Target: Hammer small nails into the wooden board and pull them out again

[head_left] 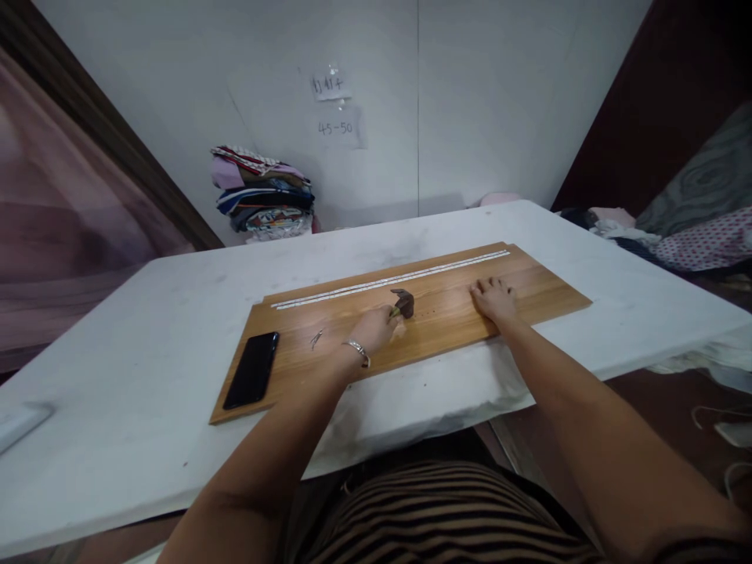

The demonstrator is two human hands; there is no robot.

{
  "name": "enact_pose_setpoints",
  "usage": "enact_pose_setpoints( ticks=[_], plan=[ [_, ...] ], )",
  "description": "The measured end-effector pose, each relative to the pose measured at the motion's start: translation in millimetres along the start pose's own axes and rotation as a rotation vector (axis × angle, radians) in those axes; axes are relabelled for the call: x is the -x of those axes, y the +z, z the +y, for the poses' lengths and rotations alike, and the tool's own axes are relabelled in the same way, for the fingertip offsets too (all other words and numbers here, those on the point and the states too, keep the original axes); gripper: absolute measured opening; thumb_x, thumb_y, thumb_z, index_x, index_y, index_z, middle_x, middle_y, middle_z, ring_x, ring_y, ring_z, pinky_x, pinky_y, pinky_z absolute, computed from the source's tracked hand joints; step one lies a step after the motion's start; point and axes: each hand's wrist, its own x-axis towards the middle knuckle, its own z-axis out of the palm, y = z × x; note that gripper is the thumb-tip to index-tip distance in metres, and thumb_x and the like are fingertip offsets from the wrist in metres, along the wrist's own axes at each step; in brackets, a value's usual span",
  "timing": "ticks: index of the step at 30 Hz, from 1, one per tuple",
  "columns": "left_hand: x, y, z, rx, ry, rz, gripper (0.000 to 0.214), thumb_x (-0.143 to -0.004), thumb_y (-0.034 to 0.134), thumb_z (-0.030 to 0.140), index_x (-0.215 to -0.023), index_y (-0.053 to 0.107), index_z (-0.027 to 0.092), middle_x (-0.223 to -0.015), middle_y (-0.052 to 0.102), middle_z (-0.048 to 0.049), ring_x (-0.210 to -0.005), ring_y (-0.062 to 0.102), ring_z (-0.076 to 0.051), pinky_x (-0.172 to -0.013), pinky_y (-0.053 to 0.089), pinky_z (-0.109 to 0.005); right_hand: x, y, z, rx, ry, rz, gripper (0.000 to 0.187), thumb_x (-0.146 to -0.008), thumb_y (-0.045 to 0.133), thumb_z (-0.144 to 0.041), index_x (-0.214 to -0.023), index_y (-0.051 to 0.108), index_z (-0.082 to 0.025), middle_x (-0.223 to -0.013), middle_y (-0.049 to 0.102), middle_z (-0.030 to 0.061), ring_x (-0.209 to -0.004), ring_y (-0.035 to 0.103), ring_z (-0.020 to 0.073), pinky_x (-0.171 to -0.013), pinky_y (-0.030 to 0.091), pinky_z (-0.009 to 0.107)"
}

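Note:
A claw hammer (pixel 405 304) is gripped in my left hand (pixel 374 327), its dark head low over the middle of a wooden board (pixel 546 294). A bracelet circles that wrist. My right hand (pixel 494 300) rests on the board farther right, its fingers spread and nothing visible in it. Several thin nails (pixel 316 338) lie loose to the left of the hammer. Small dark dots mark the wood just right of the hammer head; whether they are nails or holes, I cannot tell. Two pale strips (pixel 388 280) run along the far edge of the board.
A black phone (pixel 251 371) lies on the board's left end. The board is on a white-covered table (pixel 176 313). Folded clothes (pixel 264 192) are stacked beyond its far edge by the wall. A white object (pixel 22 423) sits at the left, and a pink curtain (pixel 70 211) hangs there.

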Motion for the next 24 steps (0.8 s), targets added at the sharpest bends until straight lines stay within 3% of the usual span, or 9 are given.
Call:
enact_pose_setpoints(
  ticks=[24],
  plan=[
    [-2.8,6.7,-6.0,0.021,0.014,0.004,0.026,-0.101,0.049,0.033,-0.105,0.068,0.015,-0.106,0.076,-0.0150,-0.099,0.071,-0.027,-0.084,0.049,-0.033,0.9,-1.0,-0.1,0.002,-0.005,0.005,0.055,-0.105,0.025,-0.048,-0.131,0.065,-0.020,-0.146,0.057,0.0183,-0.136,0.046,0.0334,-0.110,0.034,0.053]
  ],
)
